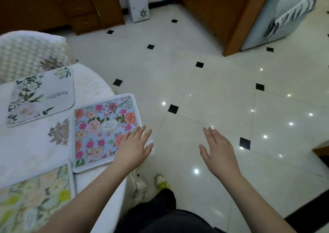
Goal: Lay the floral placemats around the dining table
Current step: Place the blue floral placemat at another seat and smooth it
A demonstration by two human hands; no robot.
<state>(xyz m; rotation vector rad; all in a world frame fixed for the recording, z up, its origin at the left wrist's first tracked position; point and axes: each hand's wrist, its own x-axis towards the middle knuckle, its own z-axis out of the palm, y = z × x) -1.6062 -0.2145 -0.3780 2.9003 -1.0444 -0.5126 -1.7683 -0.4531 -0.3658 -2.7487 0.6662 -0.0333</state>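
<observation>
Three floral placemats lie on the round white-clothed dining table (35, 149) at the left. A blue one with pink and orange roses (101, 131) sits at the table's right edge, partly overhanging it. A white one with green leaves and the word "Beautiful" (41, 97) lies farther back. A pale yellow-green one (33, 200) is nearest me. My left hand (133, 147) is flat with straight fingers over the blue placemat's near right corner. My right hand (219, 149) hovers open above the floor, holding nothing.
A quilted chair (30, 52) stands behind the table. Glossy white tiles with black diamonds (204, 90) spread to the right. Wooden cabinets (89, 10) and a wooden door frame (236, 27) line the back. My legs and one shoe (162, 182) are below.
</observation>
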